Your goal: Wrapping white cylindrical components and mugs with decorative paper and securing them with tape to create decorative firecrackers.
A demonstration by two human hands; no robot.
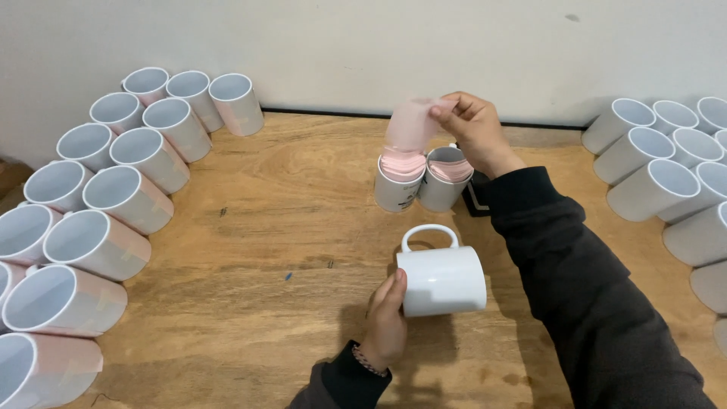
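My left hand [384,320] grips a plain white mug [441,279] lying on its side on the wooden table [250,303], handle pointing away from me. My right hand [473,129] is raised over two upright white mugs [420,182] stuffed with pale pink sheets. Its fingers pinch one pink sheet [410,123], lifted just above the left of those two mugs.
Several white mugs wrapped in pink sheets [113,220] lie in rows along the table's left side. Several plain white mugs [666,178] lie on the right side. A small dark object [477,201] sits behind the two upright mugs. A pale wall [379,45] backs the table.
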